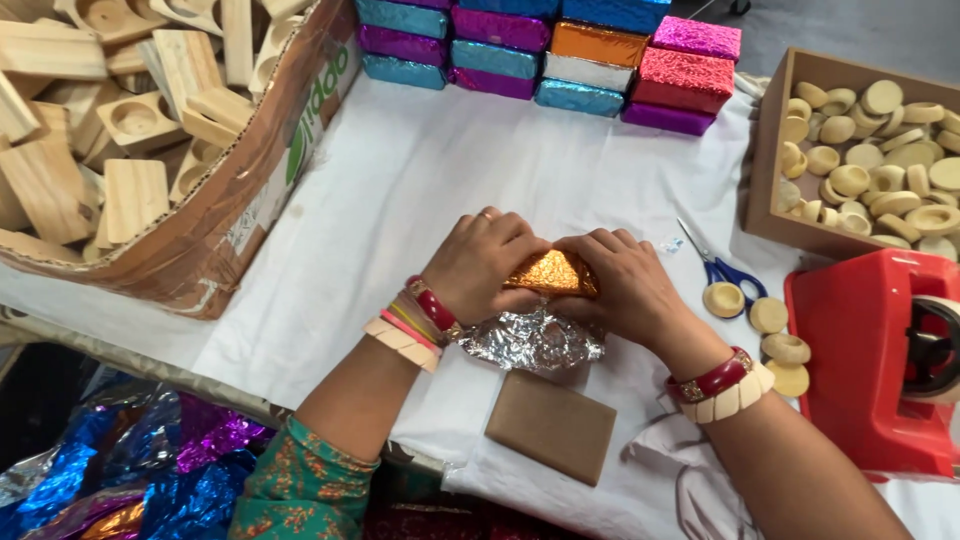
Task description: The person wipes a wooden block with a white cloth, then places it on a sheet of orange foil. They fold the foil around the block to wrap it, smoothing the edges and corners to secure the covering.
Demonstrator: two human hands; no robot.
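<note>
Left hand [490, 262] and right hand [622, 285] both pinch the orange-foil-wrapped block [556, 273] in a closed grip; foil may tear if creased too hard.

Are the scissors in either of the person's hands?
No, the scissors lie on the white cloth beside the right hand, while both hands press on an orange foil block.

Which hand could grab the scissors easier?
The right hand, probably. The scissors lie just beside it on the white cloth, while the left hand sits on the far side of the orange foil block both hands are holding.
</note>
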